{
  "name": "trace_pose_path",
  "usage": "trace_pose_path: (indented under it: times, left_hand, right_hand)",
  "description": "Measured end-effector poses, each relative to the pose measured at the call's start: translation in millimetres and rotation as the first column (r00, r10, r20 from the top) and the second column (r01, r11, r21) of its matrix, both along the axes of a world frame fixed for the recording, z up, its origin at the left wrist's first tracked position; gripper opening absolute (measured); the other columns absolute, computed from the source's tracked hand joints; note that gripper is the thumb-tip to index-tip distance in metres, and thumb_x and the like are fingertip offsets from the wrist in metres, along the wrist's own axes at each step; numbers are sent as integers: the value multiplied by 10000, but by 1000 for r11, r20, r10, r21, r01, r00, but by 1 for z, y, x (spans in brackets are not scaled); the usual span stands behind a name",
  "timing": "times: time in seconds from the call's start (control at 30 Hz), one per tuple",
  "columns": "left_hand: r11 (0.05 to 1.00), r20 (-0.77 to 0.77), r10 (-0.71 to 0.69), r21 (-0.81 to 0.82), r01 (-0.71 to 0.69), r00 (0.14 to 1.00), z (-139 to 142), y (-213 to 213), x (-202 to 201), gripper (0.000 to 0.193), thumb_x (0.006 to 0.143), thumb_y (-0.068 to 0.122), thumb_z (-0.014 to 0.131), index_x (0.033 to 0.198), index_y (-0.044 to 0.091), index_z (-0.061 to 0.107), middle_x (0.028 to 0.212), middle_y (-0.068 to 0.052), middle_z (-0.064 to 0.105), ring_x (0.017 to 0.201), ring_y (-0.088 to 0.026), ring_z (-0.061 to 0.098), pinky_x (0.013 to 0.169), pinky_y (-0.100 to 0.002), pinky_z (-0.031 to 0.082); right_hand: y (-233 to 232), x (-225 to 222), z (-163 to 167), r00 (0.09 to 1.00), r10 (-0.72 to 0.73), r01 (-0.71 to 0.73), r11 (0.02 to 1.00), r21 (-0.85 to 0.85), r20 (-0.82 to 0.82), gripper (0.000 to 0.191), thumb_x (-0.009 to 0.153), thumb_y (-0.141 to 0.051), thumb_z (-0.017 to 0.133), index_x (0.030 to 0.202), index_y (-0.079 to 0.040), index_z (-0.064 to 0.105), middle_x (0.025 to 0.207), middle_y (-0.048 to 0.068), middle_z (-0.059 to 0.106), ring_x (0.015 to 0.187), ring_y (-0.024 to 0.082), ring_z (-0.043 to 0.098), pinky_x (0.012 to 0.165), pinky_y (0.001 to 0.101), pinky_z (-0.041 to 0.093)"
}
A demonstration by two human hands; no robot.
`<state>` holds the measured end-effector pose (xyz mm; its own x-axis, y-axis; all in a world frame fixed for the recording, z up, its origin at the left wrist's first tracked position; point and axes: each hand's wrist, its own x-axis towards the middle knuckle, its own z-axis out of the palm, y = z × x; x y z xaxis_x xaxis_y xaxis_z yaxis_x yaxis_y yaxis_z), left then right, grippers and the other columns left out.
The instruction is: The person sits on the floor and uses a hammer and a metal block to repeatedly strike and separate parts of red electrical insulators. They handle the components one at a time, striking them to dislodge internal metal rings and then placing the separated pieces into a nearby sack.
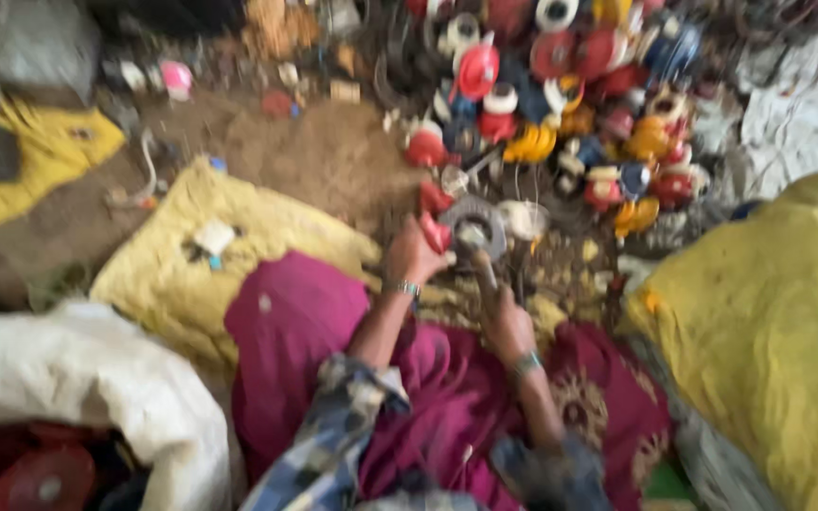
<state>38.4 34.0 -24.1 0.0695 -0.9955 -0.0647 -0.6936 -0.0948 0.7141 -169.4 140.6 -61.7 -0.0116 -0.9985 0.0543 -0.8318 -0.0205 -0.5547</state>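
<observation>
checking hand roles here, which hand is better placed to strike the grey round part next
Right, likely. The right hand grips a tool handle whose head sits at the grey round part. The left hand is at a red piece beside it, seemingly steadying. Blur hides the finer grip.

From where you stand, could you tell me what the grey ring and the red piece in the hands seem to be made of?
The grey ring looks like dull metal: flat grey, no shine, though blur leaves it open. The red piece in the left hand seems glossy plastic, bright and uniform like the pile beyond.
</observation>
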Motion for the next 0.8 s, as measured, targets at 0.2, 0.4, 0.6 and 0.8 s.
trace_pose_path:
  times: [0.2,0.4,0.6,0.8]
  left_hand:
    - [996,-93,83,40,-80,992,-7,-4,2,943,519,383,982,1249,90,462,1147,-195,664,1035,-429,669,877,-530,557]
    - [978,-276,-10,-204,-49,961,-1,0,4,995,494,256,961,1342,123,459,1246,-174,649,1137,-422,640,902,-518,540]
    - [823,-191,-178,-567,39,965,21,4,4,1056,616,118,923,1522,137,381,1435,-210,520,1296,-417,564,1003,-492,539]
    - [958,227,-263,-49,281,938,15,9,11,1005,579,118,907,1467,144,436,1327,-213,535,1172,-408,594,907,-474,557]
  right_hand:
    - [20,-23,7,893,-240,227,971,81,381,349,914,-199,721,1160,-10,560,801,160,705,614,257,681,494,396,548]
    - [26,-38,-7,557,-385,258,922,287,736,304,932,-189,697,1135,4,580,772,73,646,531,165,593,440,329,501]
    - [20,-66,-29,77,-597,134,799,585,798,297,966,-360,609,1051,-75,604,741,65,661,560,187,609,506,322,519]
    - [23,-68,-29,69,-620,113,783,612,781,242,974,-249,641,1076,-29,635,809,78,699,656,196,661,609,313,547]
